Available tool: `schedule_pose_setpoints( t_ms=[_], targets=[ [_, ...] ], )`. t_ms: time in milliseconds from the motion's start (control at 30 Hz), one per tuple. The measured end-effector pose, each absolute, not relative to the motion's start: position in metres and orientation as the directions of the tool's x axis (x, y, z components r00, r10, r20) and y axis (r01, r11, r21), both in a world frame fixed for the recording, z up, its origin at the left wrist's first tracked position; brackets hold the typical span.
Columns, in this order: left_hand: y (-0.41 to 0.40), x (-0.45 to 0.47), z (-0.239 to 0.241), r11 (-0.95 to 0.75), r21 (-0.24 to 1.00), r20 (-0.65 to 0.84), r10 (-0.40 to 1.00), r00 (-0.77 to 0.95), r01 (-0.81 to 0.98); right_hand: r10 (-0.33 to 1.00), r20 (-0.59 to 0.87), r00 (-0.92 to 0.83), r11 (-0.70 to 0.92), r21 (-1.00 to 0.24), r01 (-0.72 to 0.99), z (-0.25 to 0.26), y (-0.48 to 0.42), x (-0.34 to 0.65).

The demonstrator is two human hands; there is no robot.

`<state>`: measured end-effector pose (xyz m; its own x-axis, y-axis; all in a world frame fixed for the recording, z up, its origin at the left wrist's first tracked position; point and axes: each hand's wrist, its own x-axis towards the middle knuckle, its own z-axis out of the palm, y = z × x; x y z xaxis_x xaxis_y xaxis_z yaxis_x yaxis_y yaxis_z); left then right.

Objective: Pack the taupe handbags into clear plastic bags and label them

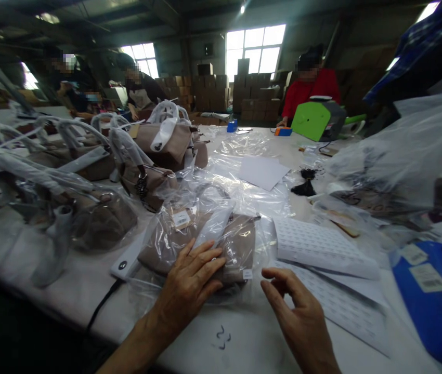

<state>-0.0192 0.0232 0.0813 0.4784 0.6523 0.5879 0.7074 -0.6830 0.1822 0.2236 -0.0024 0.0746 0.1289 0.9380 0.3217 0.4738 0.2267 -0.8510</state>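
Note:
A taupe handbag in a clear plastic bag point(201, 234) lies on the white table point(240, 343) right in front of me. My left hand point(190, 283) rests flat on its near edge, fingers spread, pressing the plastic. My right hand point(299, 317) hovers just right of the bag, fingers loosely curled and apart, holding nothing. A small white sticker point(247, 274) sits on the bag's near right corner, between the two hands. A tag point(181, 218) shows through the plastic at the bag's top.
White sticker sheets point(318, 246) lie to the right. More wrapped handbags point(88, 208) crowd the left. A blue bag point(431, 296) sits at the right edge, a black tassel point(306, 184) and white paper point(263, 171) farther back. A person in red point(310, 85) works at a green machine point(314, 120).

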Motion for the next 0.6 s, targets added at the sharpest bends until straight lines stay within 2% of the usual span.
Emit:
schedule_pose_setpoints(
  t_ms=[167, 400, 533, 600],
  targets=[
    [0.023, -0.019, 0.082, -0.681, 0.181, 0.584, 0.655, 0.48, 0.709, 0.899, 0.432, 0.078, 0.335, -0.79, 0.514, 0.069, 0.0, 0.227],
    [0.023, -0.02, 0.081, -0.688, 0.174, 0.581, 0.65, 0.491, 0.704, 0.799, 0.595, -0.088, 0.524, -0.618, 0.586, 0.07, 0.007, 0.228],
    [0.024, -0.02, 0.081, -0.69, 0.168, 0.584, 0.645, 0.493, 0.704, 0.762, 0.614, -0.207, 0.561, -0.465, 0.684, 0.065, 0.015, 0.227],
    [0.024, -0.02, 0.081, -0.691, 0.162, 0.581, 0.644, 0.498, 0.704, 0.76, 0.608, -0.23, 0.562, -0.437, 0.702, 0.062, 0.019, 0.225]
  ],
)
